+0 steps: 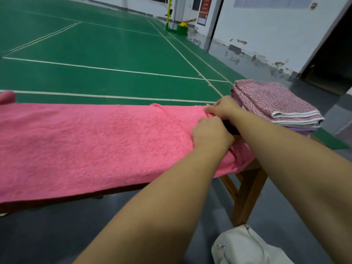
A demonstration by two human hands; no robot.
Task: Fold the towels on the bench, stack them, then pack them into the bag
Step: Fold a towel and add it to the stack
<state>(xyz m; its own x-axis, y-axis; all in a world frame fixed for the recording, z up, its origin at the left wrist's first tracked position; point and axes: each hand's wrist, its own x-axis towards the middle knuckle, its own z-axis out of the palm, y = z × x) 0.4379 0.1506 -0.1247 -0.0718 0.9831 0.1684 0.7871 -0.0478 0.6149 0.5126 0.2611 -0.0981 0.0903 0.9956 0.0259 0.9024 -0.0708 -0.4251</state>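
Observation:
A long pink towel (91, 145) lies spread flat along the wooden bench (245, 189), covering most of its top. At the towel's right end, my left hand (211, 136) grips the near corner and my right hand (224, 109) pinches the far corner. Right of my hands sits a folded stack of purple-speckled towels (274, 103) with white edging, on the bench's right end. A white bag (245, 246) lies on the floor below, at the bottom right of the view.
Behind the bench stretches a green badminton court (104, 50) with white lines. Grey floor (57, 229) lies in front of the bench. A white wall (270, 25) and a dark doorway (329, 60) stand at the right.

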